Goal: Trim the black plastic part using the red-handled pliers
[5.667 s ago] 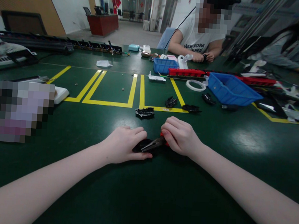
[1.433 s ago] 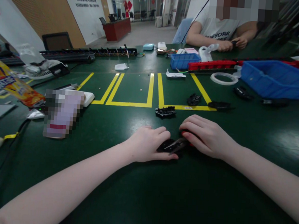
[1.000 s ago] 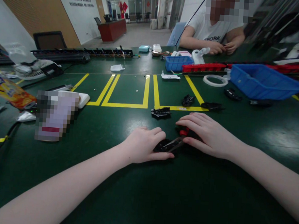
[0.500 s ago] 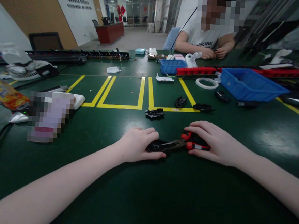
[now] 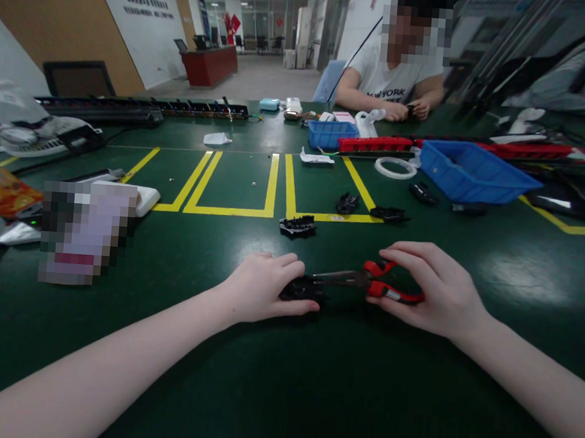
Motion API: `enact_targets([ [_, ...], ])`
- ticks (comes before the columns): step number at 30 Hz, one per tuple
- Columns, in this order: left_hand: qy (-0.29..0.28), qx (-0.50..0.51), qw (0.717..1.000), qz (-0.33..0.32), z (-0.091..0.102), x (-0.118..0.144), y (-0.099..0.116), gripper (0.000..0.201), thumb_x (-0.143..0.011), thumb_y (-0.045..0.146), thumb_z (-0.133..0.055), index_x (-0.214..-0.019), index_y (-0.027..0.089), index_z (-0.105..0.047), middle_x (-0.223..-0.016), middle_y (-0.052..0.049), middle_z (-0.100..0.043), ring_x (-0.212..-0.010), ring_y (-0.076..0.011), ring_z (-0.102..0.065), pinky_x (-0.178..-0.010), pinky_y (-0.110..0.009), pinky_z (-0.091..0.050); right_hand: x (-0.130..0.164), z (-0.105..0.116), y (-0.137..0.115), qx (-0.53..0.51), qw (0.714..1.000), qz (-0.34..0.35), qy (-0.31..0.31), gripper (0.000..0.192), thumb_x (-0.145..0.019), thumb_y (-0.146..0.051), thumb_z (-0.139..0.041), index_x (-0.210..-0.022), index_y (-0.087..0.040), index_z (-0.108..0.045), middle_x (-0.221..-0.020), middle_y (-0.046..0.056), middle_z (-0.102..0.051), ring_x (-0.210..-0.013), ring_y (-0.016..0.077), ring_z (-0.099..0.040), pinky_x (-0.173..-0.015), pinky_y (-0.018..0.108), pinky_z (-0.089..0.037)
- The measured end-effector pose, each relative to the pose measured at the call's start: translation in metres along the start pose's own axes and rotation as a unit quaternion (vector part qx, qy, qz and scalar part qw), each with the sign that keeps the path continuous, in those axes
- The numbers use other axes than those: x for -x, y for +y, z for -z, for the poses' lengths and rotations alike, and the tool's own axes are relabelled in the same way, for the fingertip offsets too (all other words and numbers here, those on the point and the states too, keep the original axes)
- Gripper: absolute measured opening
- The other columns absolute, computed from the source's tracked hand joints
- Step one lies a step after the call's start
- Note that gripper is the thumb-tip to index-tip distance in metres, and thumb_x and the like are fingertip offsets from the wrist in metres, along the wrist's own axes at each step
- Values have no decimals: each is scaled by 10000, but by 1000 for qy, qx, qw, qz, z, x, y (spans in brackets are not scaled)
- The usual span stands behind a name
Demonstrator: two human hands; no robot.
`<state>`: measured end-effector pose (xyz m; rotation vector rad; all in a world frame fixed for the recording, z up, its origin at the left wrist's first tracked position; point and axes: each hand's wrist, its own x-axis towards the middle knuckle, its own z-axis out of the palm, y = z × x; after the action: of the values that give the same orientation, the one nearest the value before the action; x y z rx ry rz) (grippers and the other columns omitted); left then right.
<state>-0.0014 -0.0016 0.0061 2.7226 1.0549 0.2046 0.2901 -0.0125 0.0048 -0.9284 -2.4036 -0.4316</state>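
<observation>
Left hand (image 5: 262,287): pressing down, fingers curled over the black plastic part (image 5: 300,288), steadying it on the worktop (image 5: 311,380).
Right hand (image 5: 430,289): gripping the red-handled pliers (image 5: 368,282), nose reaching the part.

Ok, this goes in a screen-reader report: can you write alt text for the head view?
A left hand presses a black part to a green table while the right hand holds red-handled pliers, tips at the part. Behind lie yellow tape lines, blue bins and a seated person.
</observation>
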Motion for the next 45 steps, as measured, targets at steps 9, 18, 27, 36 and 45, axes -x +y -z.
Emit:
enact_targets([
  [9,9,14,1000,-9,1,0,2,441,-882,627,-421,-907,203,-541,-863,2,-589,-638,-151,-539,-569,-277,-373,-3,-4,-10,-72,997,-17,-20,512,-735,-429,-694,-1133,-162,-514,-977,126,-646,-881,254,-630,-706,389,-542],
  [18,16,19,1000,-4,1,-1,6,388,-863,589,-494,-875,203,-537,-855,9,-595,-655,-154,-551,-600,-290,-388,-1,-2,-12,-41,999,-9,-9,517,-735,-395,-690,-1172,-175,-525,-1020,132,-629,-882,239,-628,-695,376,-557],
  [27,17,23,1000,8,-2,-2,6,372,-851,589,-500,-877,218,-524,-867,12,-601,-687,-160,-554,-597,-278,-346,-3,2,-17,-22,999,-9,-24,452,-737,-404,-678,-1110,-163,-593,-1000,112,-659,-883,216,-635,-738,342,-544],
  [36,23,28,999,9,-4,-1,7,358,-852,578,-502,-880,222,-512,-860,14,-594,-689,-168,-540,-596,-273,-319,4,-3,-16,-49,997,-20,-48,419,-753,-408,-659,-1089,-167,-595,-963,104,-657,-835,200,-628,-702,319,-531],
  [45,23,30,999,4,-3,-1,7,345,-855,566,-512,-897,224,-516,-874,18,-595,-690,-166,-536,-610,-274,-331,4,-2,-12,-66,996,-20,-57,435,-745,-418,-668,-1091,-170,-580,-959,95,-651,-837,191,-625,-699,302,-523],
])
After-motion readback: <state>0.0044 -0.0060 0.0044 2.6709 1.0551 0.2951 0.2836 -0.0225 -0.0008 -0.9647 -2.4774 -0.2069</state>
